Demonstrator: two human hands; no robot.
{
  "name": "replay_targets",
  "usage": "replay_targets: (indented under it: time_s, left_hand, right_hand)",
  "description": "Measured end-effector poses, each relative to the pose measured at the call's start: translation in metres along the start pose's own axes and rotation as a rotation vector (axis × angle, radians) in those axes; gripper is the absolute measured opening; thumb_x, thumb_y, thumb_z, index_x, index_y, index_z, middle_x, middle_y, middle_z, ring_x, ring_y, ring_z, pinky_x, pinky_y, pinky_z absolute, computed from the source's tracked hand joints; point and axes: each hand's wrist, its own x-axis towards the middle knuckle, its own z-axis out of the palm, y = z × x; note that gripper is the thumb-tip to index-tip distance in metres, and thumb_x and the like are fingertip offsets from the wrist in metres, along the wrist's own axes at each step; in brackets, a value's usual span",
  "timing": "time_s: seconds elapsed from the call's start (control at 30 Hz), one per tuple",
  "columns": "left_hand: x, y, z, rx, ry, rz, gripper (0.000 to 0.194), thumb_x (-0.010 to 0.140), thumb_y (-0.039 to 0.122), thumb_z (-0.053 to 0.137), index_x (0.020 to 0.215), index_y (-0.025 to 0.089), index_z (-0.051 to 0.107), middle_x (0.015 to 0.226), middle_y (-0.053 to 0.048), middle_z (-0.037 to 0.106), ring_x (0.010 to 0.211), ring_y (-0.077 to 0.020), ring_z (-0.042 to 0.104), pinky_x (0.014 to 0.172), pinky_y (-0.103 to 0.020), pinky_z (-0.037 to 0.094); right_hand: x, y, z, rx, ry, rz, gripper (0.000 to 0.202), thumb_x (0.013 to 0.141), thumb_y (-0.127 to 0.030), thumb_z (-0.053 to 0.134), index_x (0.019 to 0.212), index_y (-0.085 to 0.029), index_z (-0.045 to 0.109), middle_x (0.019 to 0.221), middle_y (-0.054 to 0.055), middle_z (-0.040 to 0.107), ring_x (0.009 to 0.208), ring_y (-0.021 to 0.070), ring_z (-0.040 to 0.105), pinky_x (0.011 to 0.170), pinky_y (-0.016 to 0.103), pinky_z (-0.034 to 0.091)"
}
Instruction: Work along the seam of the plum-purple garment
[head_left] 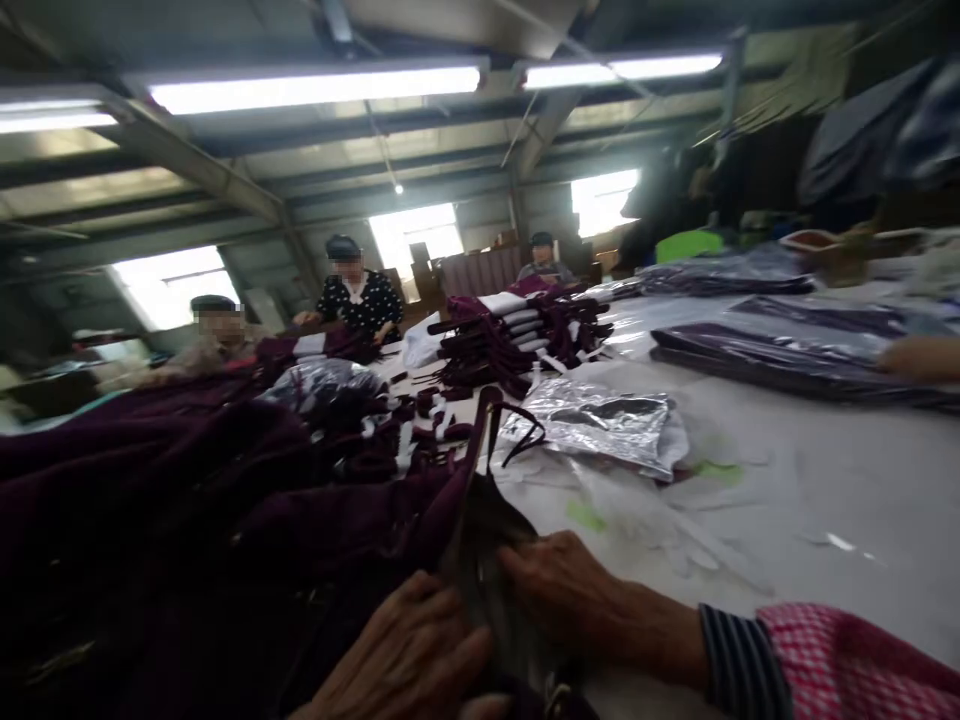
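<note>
Garment heap (150,520) lay at the table's (862,490) left, with both hands at its near edge: left hand (405,660) on it, right hand (570,600) just beside. Plastic bag (600,420) lay behind the hands; folded stack (517,335) farther back (three people beyond).

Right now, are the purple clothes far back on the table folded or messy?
Folded. The purple clothes sit in a neat stack on the table, with white edges lined up in layers.

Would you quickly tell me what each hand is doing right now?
Left hand: flat on the purple garment, fingers open.
Right hand: pinching the garment's edge.
</note>
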Motion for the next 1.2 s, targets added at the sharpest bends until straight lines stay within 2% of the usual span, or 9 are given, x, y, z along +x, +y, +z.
replay_targets:
  time_s: [0.27,0.4,0.53,0.73,0.87,0.93,1.03,1.13,1.2]
  left_hand:
    - [0.013,0.025,-0.007,-0.129,-0.165,-0.219,0.028,0.102,0.05,0.048,0.105,0.026,0.065,0.099,-0.001,0.07,0.105,-0.0197,0.066,0.121,-0.05,0.028]
    - [0.012,0.027,-0.003,-0.062,-0.031,-0.13,0.034,0.102,0.053,0.046,0.106,0.024,0.064,0.107,-0.002,0.07,0.114,-0.0217,0.062,0.118,-0.046,0.033]
    - [0.017,0.021,-0.015,0.035,0.139,-0.076,0.044,0.103,0.055,0.038,0.104,0.021,0.065,0.1,-0.006,0.073,0.108,-0.023,0.063,0.111,-0.042,0.042]
    - [0.026,-0.003,-0.025,-0.045,-0.005,-0.099,0.035,0.106,0.028,0.038,0.083,0.023,0.064,0.078,0.002,0.068,0.071,-0.0151,0.059,0.078,-0.031,0.047]
    - [0.026,-0.002,-0.01,0.018,0.168,-0.099,0.036,0.104,0.021,0.034,0.082,0.021,0.062,0.083,0.0,0.068,0.079,-0.0162,0.061,0.088,-0.032,0.045]
    - [0.023,0.0,-0.002,0.018,0.198,-0.102,0.032,0.101,0.018,0.036,0.081,0.022,0.061,0.084,0.001,0.068,0.08,-0.0158,0.062,0.09,-0.032,0.045]
    - [0.016,0.0,0.013,0.024,0.084,-0.222,0.015,0.094,0.016,0.051,0.093,0.025,0.063,0.09,0.003,0.07,0.085,-0.016,0.063,0.087,-0.03,0.047]
    - [0.01,-0.004,0.033,0.083,0.143,-0.254,0.041,0.086,0.013,0.056,0.124,0.028,0.055,0.108,0.001,0.072,0.098,-0.0189,0.066,0.093,-0.033,0.046]
    - [0.011,-0.006,0.043,0.087,0.188,-0.22,0.048,0.084,0.013,0.057,0.129,0.03,0.053,0.108,0.001,0.073,0.097,-0.0192,0.069,0.099,-0.037,0.043]
  right_hand:
    - [0.007,-0.006,-0.005,-0.047,-0.103,0.001,0.009,0.092,-0.012,0.053,0.098,-0.018,0.05,0.077,0.003,0.067,0.059,0.0181,0.064,0.05,0.034,0.024]
    - [0.023,-0.017,-0.003,-0.116,-0.048,-0.074,0.013,0.091,-0.01,0.056,0.099,-0.018,0.051,0.09,0.006,0.067,0.069,0.0207,0.065,0.051,0.031,0.031]
    - [0.039,-0.022,0.011,-0.191,-0.033,-0.139,0.008,0.092,-0.009,0.057,0.097,-0.015,0.053,0.091,0.011,0.066,0.067,0.0228,0.063,0.047,0.031,0.035]
    - [0.043,-0.022,0.014,-0.167,-0.003,-0.195,0.005,0.092,-0.008,0.056,0.093,-0.013,0.057,0.085,0.01,0.066,0.063,0.0209,0.061,0.044,0.031,0.033]
    - [0.052,-0.016,0.011,-0.117,-0.05,-0.068,0.01,0.094,-0.01,0.053,0.098,-0.013,0.061,0.087,0.011,0.071,0.062,0.0208,0.065,0.046,0.028,0.034]
    - [0.052,-0.013,0.006,-0.05,-0.062,-0.045,0.013,0.096,-0.016,0.052,0.1,-0.014,0.064,0.088,0.011,0.073,0.064,0.021,0.067,0.05,0.027,0.036]
    - [0.04,-0.01,-0.005,0.144,-0.059,-0.054,0.009,0.091,-0.022,0.06,0.091,-0.016,0.066,0.083,0.006,0.072,0.068,0.019,0.066,0.056,0.025,0.038]
    - [0.017,-0.011,-0.015,0.542,-0.03,-0.037,0.003,0.08,-0.015,0.064,0.077,-0.015,0.063,0.067,-0.003,0.061,0.061,0.0112,0.055,0.057,0.021,0.035]
    - [0.004,-0.013,-0.016,0.86,0.028,0.01,0.005,0.077,-0.013,0.061,0.072,-0.015,0.06,0.062,-0.006,0.051,0.058,0.0081,0.046,0.055,0.018,0.033]
